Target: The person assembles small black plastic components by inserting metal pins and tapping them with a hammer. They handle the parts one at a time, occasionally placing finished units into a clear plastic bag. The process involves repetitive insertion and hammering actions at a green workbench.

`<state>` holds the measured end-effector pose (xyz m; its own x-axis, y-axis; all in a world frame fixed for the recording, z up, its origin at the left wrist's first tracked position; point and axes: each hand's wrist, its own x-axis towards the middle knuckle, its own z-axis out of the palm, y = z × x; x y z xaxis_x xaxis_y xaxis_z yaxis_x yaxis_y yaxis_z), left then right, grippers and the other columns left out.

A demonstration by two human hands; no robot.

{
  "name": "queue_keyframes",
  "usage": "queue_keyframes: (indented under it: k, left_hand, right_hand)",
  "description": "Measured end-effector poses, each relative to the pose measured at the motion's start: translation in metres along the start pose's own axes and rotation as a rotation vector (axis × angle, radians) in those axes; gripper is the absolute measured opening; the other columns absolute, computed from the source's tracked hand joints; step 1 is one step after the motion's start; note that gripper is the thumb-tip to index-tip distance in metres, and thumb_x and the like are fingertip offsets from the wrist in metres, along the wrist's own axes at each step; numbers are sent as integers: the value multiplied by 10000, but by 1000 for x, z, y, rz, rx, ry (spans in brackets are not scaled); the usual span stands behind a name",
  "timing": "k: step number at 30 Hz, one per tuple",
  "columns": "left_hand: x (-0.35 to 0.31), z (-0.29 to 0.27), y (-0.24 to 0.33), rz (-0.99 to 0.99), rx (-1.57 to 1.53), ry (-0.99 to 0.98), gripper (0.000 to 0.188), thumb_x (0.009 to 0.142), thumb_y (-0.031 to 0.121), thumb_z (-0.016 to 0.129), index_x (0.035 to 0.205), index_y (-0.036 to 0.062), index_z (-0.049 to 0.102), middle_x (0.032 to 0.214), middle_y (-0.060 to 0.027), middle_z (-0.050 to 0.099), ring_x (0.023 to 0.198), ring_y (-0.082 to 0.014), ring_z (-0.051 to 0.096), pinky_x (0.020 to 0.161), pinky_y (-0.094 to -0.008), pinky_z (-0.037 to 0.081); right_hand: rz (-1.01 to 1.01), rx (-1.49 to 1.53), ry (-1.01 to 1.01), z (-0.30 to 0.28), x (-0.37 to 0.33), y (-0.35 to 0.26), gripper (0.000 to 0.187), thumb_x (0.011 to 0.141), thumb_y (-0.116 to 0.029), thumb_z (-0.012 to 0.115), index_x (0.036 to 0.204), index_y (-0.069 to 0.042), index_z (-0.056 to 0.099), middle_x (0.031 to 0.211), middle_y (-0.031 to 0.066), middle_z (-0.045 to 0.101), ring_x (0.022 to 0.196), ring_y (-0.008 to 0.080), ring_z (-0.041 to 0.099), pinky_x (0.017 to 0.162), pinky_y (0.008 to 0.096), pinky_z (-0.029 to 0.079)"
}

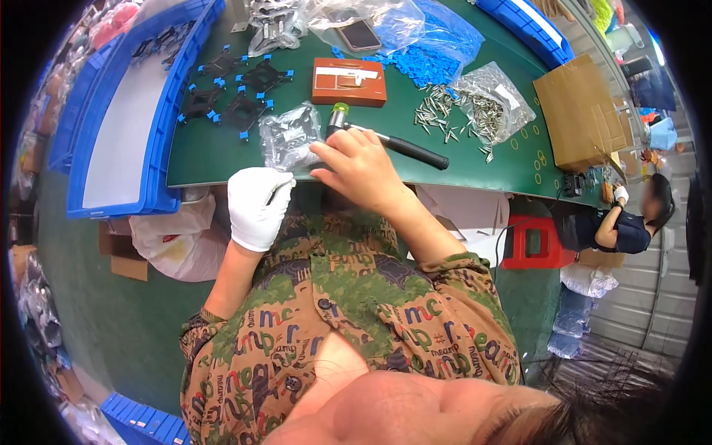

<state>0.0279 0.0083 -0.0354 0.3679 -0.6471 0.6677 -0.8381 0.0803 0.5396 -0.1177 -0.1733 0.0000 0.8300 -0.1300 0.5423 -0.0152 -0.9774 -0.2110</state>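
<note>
The bag (288, 139) lies at ten o'clock from the right hand (362, 165) and one o'clock from the left hand (258, 206); its long axis runs roughly twelve to six. Right fingertips are nearer, at its edge, contact unclear; thumb and forefinger stand apart, nothing visible between. The white-gloved left fingers draw together; any hold cannot be told. The bag is clear, crinkled plastic. The hammer's (415, 151) dark, smooth handle points to four o'clock.
</note>
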Motion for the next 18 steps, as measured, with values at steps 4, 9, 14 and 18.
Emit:
queue_keyframes:
  k: [4, 9, 14, 18]
  left_hand:
    - [-11, -4, 1, -96, -23, 6, 206, 781, -13, 809, 964, 65, 758, 913, -76, 714, 872, -262, 665, 815, -372, 514]
    - [-36, -2, 8, -424, -380, -115, 149, 884, 20, 752, 1032, 36, 764, 933, -71, 731, 842, -195, 689, 787, -316, 543]
    - [-77, 38, -19, -1238, -1704, -402, 474, 1107, 374, 500, 1355, -19, 593, 1107, -140, 720, 948, -246, 722, 812, -362, 590]
    - [-60, 37, -21, -1450, -2101, -361, 631, 1093, 531, 437, 1393, -12, 556, 1265, -201, 687, 1101, -339, 701, 916, -463, 594]
  right_hand:
    - [-88, -41, -106, 18, 4, 8, 236, 843, -170, 779, 1071, -170, 718, 924, 18, 592, 901, 235, 615, 820, 399, 458]
    - [-116, 112, -12, 8, 0, 14, 211, 833, -121, 780, 1036, -147, 731, 906, 31, 608, 845, 240, 626, 757, 388, 477]
    - [-60, 331, -42, -7, -18, 11, 229, 810, -83, 787, 1030, -122, 738, 972, 52, 652, 863, 250, 639, 750, 395, 510]
    - [-169, 332, -163, -16, -29, 7, 248, 793, -84, 783, 1033, -125, 735, 1008, 37, 669, 884, 252, 641, 771, 388, 515]
